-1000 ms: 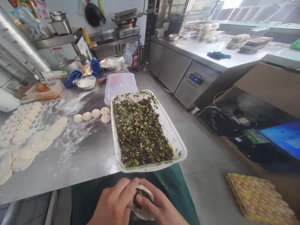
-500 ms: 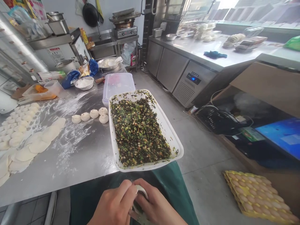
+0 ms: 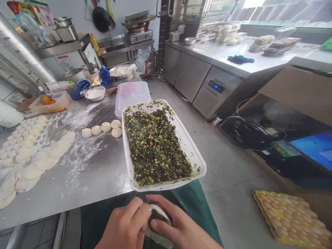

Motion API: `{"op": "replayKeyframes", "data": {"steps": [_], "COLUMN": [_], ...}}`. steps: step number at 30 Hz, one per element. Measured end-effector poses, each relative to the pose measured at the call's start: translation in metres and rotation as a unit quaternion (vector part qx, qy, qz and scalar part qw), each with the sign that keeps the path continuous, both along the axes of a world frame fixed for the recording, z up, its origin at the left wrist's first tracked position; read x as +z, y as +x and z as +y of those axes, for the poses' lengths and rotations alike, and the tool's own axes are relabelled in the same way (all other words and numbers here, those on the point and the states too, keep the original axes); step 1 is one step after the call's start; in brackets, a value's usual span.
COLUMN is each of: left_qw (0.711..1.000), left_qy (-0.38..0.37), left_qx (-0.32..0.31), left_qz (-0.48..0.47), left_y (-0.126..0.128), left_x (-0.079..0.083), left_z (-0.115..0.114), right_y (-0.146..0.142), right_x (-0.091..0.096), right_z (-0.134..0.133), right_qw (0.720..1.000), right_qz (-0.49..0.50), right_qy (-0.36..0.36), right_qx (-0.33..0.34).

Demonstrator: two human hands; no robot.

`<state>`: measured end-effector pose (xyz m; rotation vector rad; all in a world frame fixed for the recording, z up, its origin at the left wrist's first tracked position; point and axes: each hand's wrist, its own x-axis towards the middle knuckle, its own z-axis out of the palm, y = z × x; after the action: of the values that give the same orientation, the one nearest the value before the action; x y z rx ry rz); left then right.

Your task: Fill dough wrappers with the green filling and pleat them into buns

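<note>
Both my hands are low in the view, just off the table's front edge, over a green apron. My left hand [image 3: 124, 226] and my right hand [image 3: 178, 228] are closed around a round dough wrapper [image 3: 158, 216] with dark green filling in its middle. Fingers of both hands pinch the wrapper's rim. Right in front of them stands a white rectangular tray [image 3: 193, 148] full of chopped green filling [image 3: 155, 145]. Several finished buns [image 3: 102, 128] sit in a row left of the tray.
Flat dough rounds [image 3: 38, 162] and small dough balls [image 3: 23, 138] lie on the floured steel table [image 3: 98, 169] at the left. A lidded plastic box [image 3: 132, 93] stands behind the tray. A stack of egg cartons [image 3: 290, 218] sits on the floor at the right, beside steel counters [image 3: 223, 58].
My hands stay together on the wrapper and their fingers shift around its rim. The view has wobbled slightly; nothing on the table has moved.
</note>
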<state>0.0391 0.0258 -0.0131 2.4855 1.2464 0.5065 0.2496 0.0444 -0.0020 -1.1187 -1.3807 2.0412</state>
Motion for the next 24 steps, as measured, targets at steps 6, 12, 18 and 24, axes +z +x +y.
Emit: {"op": "replayKeyframes", "data": {"steps": [6, 12, 18, 24], "left_qw": [1.000, 1.000, 0.999, 0.997], "left_qy": [0.019, 0.004, 0.027, 0.031], "left_qx": [-0.005, -0.013, -0.017, -0.044], "left_qz": [-0.004, 0.024, 0.017, 0.052], "left_y": [-0.001, 0.003, 0.005, 0.006], "left_x": [0.002, -0.003, -0.003, -0.005], "left_z": [-0.002, -0.006, -0.006, -0.006], "right_y": [-0.003, -0.016, -0.017, -0.017], "right_x": [-0.011, -0.017, -0.017, -0.012], "right_z": [-0.010, -0.016, -0.015, -0.013], "right_qw": [0.991, 0.990, 0.998, 0.991], "right_qz": [0.118, 0.082, 0.021, -0.095], "right_qy": [-0.015, -0.048, -0.010, 0.090], "right_qx": [-0.054, -0.106, -0.051, -0.036]}}
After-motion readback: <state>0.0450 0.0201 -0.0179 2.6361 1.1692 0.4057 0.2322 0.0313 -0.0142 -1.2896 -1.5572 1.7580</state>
